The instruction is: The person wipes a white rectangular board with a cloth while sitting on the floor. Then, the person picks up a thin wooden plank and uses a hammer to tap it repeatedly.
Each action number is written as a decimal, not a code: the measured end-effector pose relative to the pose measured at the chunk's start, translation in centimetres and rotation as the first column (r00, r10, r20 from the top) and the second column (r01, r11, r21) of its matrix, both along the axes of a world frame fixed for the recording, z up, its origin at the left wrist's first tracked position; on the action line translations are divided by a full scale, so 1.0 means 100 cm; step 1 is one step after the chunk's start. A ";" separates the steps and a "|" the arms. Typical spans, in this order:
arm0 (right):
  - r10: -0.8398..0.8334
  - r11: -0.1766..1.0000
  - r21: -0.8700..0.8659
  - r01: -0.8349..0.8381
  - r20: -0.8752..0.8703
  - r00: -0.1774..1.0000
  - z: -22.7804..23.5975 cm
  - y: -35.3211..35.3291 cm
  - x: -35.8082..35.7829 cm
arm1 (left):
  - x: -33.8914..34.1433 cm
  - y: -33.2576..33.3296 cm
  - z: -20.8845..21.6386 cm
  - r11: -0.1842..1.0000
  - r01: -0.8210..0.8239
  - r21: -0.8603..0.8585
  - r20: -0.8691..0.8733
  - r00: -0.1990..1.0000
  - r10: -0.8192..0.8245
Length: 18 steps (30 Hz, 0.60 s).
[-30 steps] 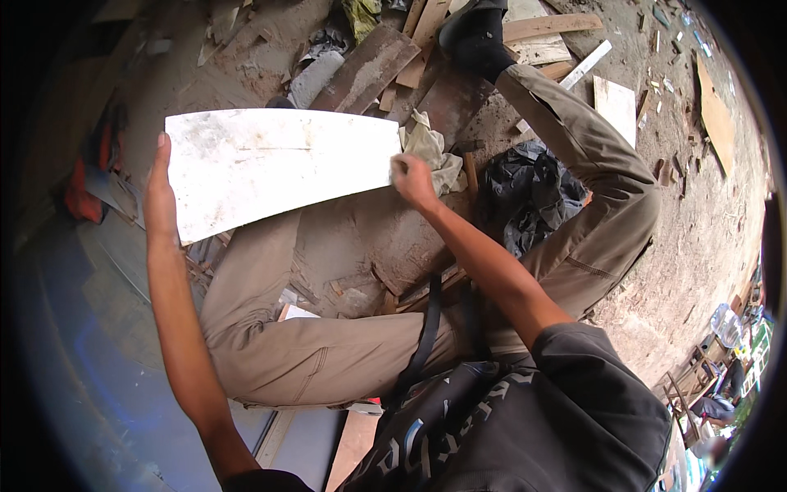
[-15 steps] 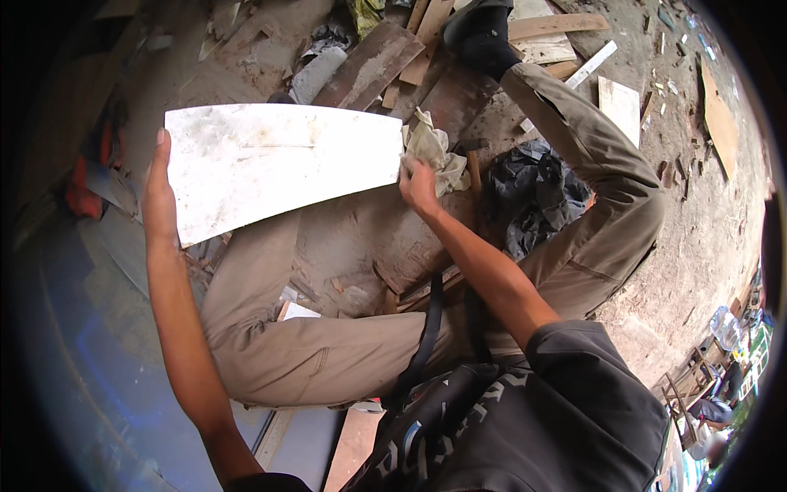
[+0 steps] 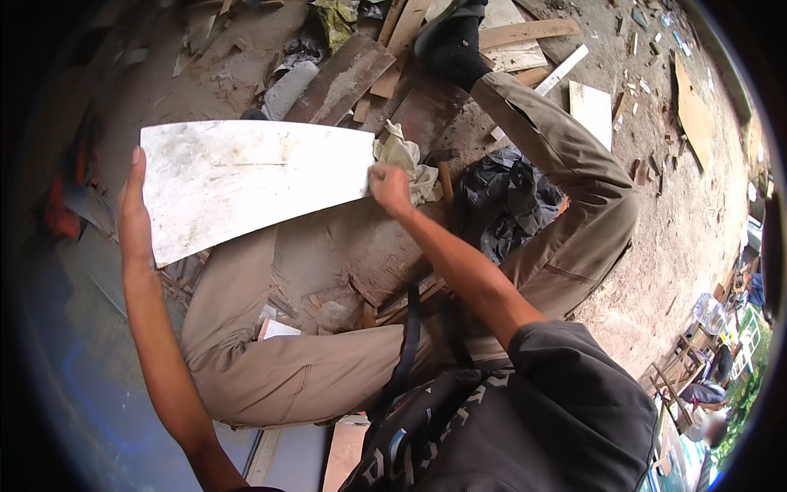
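Note:
A smudged white board (image 3: 254, 184), wide on the left and narrowing to the right, lies across the space above my left shin. My left hand (image 3: 135, 205) grips its wide left edge, thumb up along the rim. At the narrow right end, my right hand (image 3: 389, 189) is closed with its fingers curled against the board's edge. Just behind that hand is a crumpled cream cloth (image 3: 422, 180), partly covered by the board and the hand. The fingers under the board are hidden.
A crumpled black plastic bag (image 3: 508, 197) lies between the cloth and my bent right leg. Beyond the board are scattered wood planks (image 3: 340, 78) and a yellow-green wrapper (image 3: 336, 23). A thin tan panel (image 3: 693, 115) lies on the dirt floor at the right.
The whole view has shifted, so everything sits a little further left and lower. My right hand has moved slightly up along the board's right end. My left hand keeps its grip.

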State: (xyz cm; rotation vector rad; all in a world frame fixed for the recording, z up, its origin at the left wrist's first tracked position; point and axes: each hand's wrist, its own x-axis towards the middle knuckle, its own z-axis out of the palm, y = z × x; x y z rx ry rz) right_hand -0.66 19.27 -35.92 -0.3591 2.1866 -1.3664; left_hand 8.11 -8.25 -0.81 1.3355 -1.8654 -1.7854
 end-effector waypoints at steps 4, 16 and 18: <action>-0.088 0.996 0.018 0.088 0.004 0.996 -0.002 -0.006 0.000 | -0.002 0.003 0.000 0.997 0.018 -0.070 0.055 0.998 -0.015; 0.015 0.842 -0.499 -0.205 -0.358 0.934 0.139 -0.078 0.015 | 0.016 -0.007 -0.012 0.988 -0.134 0.078 0.028 0.991 0.132; 0.009 0.920 -0.380 -0.092 -0.214 0.977 0.091 -0.070 0.005 | 0.018 -0.012 -0.015 0.984 -0.159 0.077 0.013 0.987 0.159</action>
